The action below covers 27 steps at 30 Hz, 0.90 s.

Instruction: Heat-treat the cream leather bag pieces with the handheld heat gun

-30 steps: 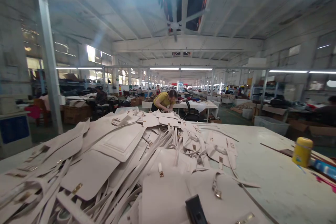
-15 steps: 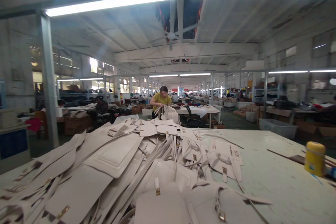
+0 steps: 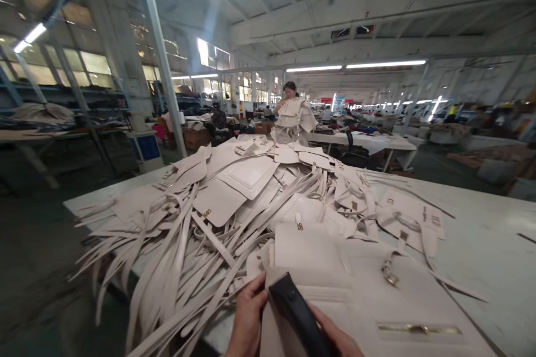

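At the bottom of the head view my left hand [image 3: 249,312] pinches the edge of a cream bag panel [image 3: 272,334]. My right hand [image 3: 335,334] is partly hidden behind a long black hand tool [image 3: 299,315] and has its fingers closed around it. The tool's narrow end lies at the panel's upper corner, close to my left fingertips. I cannot make out its exact kind. Around both hands spreads a heap of cream bag pieces with gold buckles [image 3: 389,270] and long straps [image 3: 167,273].
The pale worktable [image 3: 494,245] carries the heap, with straps hanging over its left edge. Across it a person [image 3: 291,97] holds up more cream pieces. A metal post [image 3: 161,61] stands at left; a chair [image 3: 350,148] and other tables stand behind.
The view has turned left and tilted down, bringing both my hands and the black tool into sight. The person opposite has lifted a bundle of cream pieces higher.
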Motion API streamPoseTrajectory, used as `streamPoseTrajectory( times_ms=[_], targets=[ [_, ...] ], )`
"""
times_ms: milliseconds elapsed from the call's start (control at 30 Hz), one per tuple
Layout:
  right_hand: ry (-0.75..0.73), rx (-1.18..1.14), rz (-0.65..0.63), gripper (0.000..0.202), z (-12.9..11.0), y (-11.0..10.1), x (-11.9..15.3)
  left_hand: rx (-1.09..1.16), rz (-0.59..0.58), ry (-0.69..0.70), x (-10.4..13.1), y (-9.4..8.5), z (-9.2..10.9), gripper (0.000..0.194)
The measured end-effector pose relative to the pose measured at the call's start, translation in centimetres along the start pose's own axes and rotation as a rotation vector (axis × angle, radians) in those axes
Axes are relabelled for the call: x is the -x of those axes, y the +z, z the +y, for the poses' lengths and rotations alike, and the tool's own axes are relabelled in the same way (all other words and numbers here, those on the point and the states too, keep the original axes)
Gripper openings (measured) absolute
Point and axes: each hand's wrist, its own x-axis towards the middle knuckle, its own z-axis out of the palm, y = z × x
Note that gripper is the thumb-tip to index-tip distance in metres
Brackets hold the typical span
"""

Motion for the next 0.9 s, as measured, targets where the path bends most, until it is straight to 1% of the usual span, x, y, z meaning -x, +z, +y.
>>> streamPoseTrajectory(
  times_ms=[100, 200, 300, 333, 400, 467, 533, 600, 667, 767, 833, 900],
  targets=[
    [0.065, -0.051, -0.08, 0.072, -2.3, 1.2, -1.2, -0.014, 0.009, -0.027, -0.2, -0.3, -0.5, 0.051],
    [0.091, -0.096, -0.117, 0.07, -4.3, 1.9, -1.7, 0.0, -0.008, -0.042, -0.3, -0.7, -0.7, 0.053],
    [0.115, -0.068, -0.177, 0.071, -4.6, 1.9, -1.4, -0.024, -0.045, -0.008, -0.3, -1.1, -0.9, 0.05],
    [0.135, -0.06, -0.173, 0.072, -4.5, 2.0, -1.4, -0.039, -0.056, 0.003, -0.3, -1.2, -0.9, 0.049],
    [0.14, -0.05, -0.109, 0.072, -4.7, 2.1, -1.5, -0.063, -0.073, 0.018, -0.4, -1.4, -1.0, 0.047],
    [0.078, -0.019, 0.001, 0.067, -5.3, 2.3, -1.8, -0.085, -0.071, 0.033, -0.5, -1.4, -0.9, 0.048],
    [0.029, 0.029, 0.081, 0.064, -6.0, 2.1, -1.9, -0.124, -0.025, 0.048, -0.5, -1.4, -0.9, 0.052],
    [0.056, 0.073, 0.11, 0.065, -6.3, 1.4, -1.3, -0.163, 0.054, 0.064, 0.2, -1.6, -0.9, 0.057],
    [0.117, 0.103, 0.121, 0.067, -6.0, 0.4, 0.2, -0.188, 0.11, 0.07, 1.9, -2.2, -1.2, 0.059],
    [0.207, 0.179, 0.156, 0.069, -4.7, -1.2, 3.5, -0.227, 0.155, 0.021, 6.4, -3.8, -2.0, 0.057],
    [0.248, 0.274, 0.187, 0.069, -3.8, -2.1, 6.1, -0.279, 0.184, -0.052, 9.8, -5.1, -2.6, 0.054],
    [0.266, 0.371, 0.211, 0.069, -3.2, -2.8, 8.8, -0.317, 0.134, -0.205, 12.6, -6.1, -3.2, 0.046]
  ],
)
